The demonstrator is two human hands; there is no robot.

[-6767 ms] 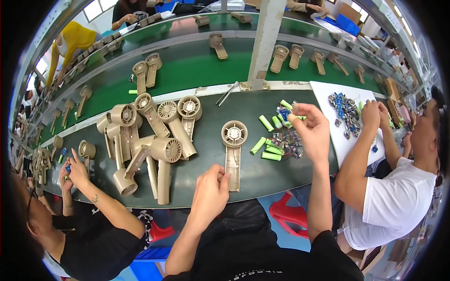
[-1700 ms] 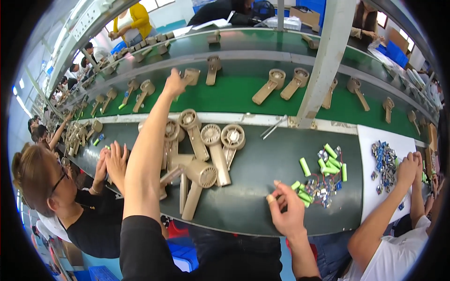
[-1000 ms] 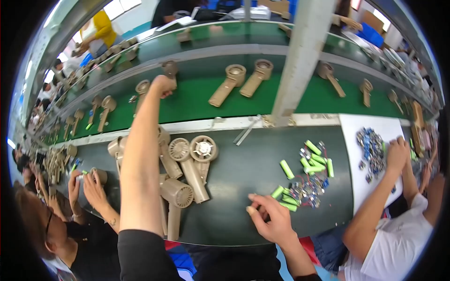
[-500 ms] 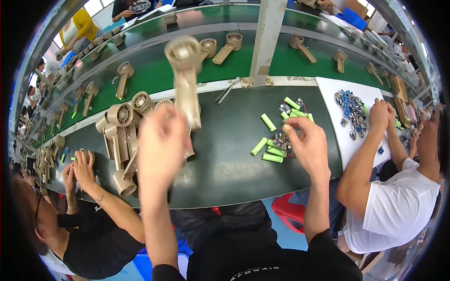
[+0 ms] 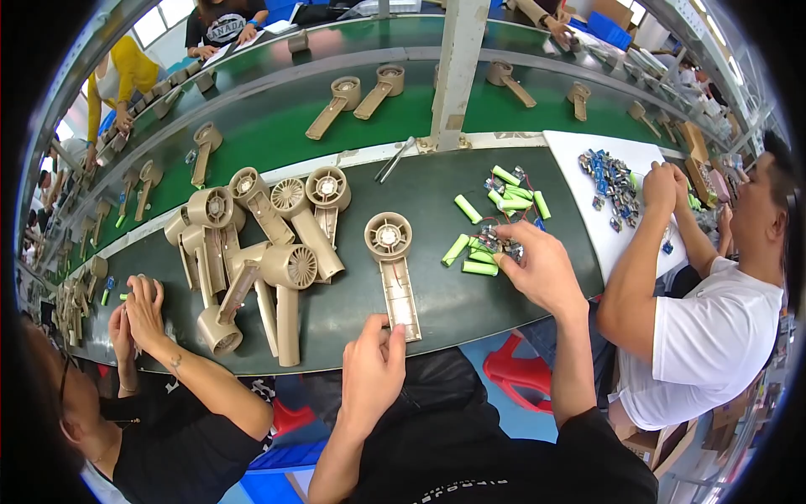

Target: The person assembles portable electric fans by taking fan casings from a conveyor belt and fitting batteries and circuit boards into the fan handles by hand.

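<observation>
A beige handheld-fan housing (image 5: pixel 397 281) lies in front of me with its round head away from me, its hollow handle showing open. At the handle's lower end, my left hand (image 5: pixel 374 370) pinches it between thumb and fingers. My right hand (image 5: pixel 541 267) reaches into a heap of small circuit boards (image 5: pixel 502 242) and green battery cells (image 5: pixel 479 268). Its thumb and fingers close around something among the boards; what exactly is hidden by the fingers. More green cells with thin wires lie just beyond that hand.
A pile of beige fan housings (image 5: pixel 288 267) lies to my left. Metal tweezers (image 5: pixel 395 160) rest near the table's far edge, by a metal post (image 5: pixel 459 76). Beyond runs a green conveyor belt (image 5: pixel 277 139) carrying housings. Co-workers sit close on both sides; a white board (image 5: pixel 561 155) holds parts at right.
My left hand has come down and right, bringing the fan housing from blurred mid-air to the table in front of me. My right hand stays at the boards and cells, its fingers lower.
</observation>
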